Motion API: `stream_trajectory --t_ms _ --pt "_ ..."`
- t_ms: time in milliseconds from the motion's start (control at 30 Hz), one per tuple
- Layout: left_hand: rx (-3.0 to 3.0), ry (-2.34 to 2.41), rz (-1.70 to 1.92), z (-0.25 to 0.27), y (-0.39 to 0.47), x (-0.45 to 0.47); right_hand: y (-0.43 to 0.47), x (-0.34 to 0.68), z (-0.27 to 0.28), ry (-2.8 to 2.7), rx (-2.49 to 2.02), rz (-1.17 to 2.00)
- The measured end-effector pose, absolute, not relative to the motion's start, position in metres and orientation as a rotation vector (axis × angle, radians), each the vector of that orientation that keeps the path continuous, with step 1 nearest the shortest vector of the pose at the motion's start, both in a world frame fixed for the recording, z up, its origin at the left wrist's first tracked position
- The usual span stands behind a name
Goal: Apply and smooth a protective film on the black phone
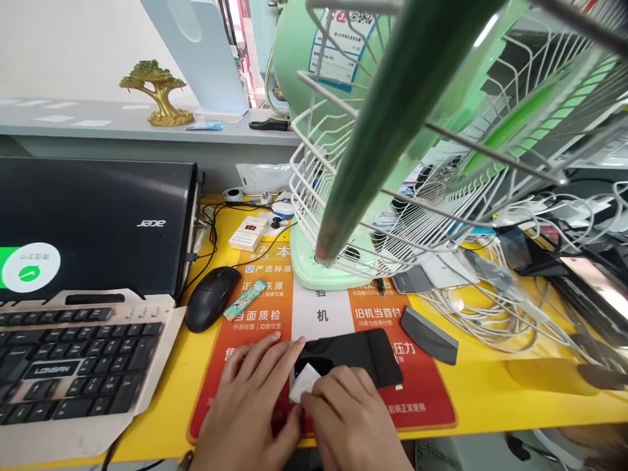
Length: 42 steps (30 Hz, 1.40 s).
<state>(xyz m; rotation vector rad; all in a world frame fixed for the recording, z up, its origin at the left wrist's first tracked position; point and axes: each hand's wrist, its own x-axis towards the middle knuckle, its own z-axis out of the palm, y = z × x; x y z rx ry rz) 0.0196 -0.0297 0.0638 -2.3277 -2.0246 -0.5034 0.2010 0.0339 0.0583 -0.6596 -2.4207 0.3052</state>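
Observation:
A black smartphone lies flat on the red and orange printed mat, its screen dark. My left hand holds the phone's left end, the index fingertip at the far corner and the thumb near the close edge. The other left fingers stretch over the mat. My right hand is closed, pinching a small folded white wipe against the left part of the phone. The right hand hides the phone's near middle. To the right of the phone rests a dark grey curved scraper-like piece.
A green caged fan looms close over the mat. At left are a keyboard, black mouse and Acer laptop. A cigarette box and green packet lie nearby. Tangled white cables and phones cover the right.

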Motion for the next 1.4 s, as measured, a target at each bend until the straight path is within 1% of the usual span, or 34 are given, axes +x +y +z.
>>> stream_trajectory --t_ms 67,267,433,633,767,833,933,1033,1133,1400 --pt "-2.322 -2.034 -0.5 0.064 -0.03 0.02 0.037 0.212 0.059 -2.433 -0.618 0.297" --pt "-2.31 -2.037 -0.469 0.069 -0.028 0.023 0.052 0.25 0.065 -2.478 -0.815 0.34" --pt "-2.281 -2.0 -0.474 0.068 -0.028 0.025 0.043 0.231 0.06 -2.426 -0.679 0.249" --pt "-2.241 -1.945 -0.428 0.062 -0.027 0.024 0.036 0.212 0.054 -2.379 -0.674 0.195" --pt "-2.252 -1.908 -0.401 0.06 -0.024 0.022 0.039 0.212 0.053 -2.389 -0.672 0.239" --pt "-2.254 -1.902 -0.416 0.061 -0.023 0.022 0.045 0.219 0.055 -2.393 -0.716 0.28" --pt "-2.266 -1.893 -0.426 0.061 -0.023 0.022 0.06 0.242 0.06 -2.357 -0.903 0.311" --pt "-2.259 -1.896 -0.427 0.06 -0.023 0.02 0.075 0.275 0.064 -2.315 -1.086 0.2" --pt "-2.282 -1.868 -0.419 0.056 -0.02 0.018 0.081 0.313 0.062 -2.312 -1.139 0.048" --pt "-2.312 -1.824 -0.349 0.055 0.001 0.02 0.066 0.395 0.028 -2.119 -1.284 -0.414"
